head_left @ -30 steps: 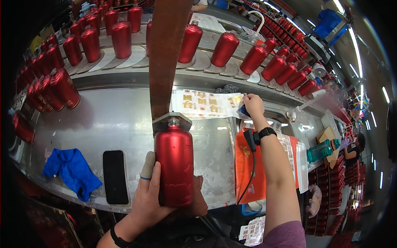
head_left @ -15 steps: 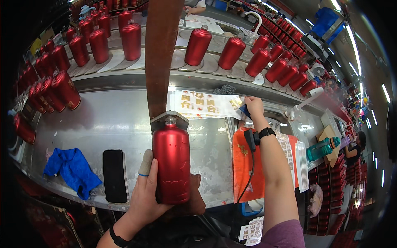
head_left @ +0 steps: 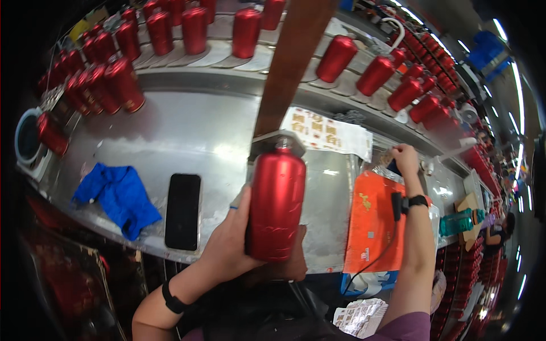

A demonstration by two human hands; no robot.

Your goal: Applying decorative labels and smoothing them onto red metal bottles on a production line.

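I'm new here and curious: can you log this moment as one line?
left hand: grips red cylinder | right hand: reaching toward conveyor edge, contents unclear | bench: phone, blue cloth

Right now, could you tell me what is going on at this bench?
A person's left hand grips a red metal cylinder, holding it upright under a brown bar. Their right hand reaches out to the far edge of the steel bench, beside a printed sheet. A black phone and blue cloth lie on the bench; more red cylinders line the conveyor beyond.
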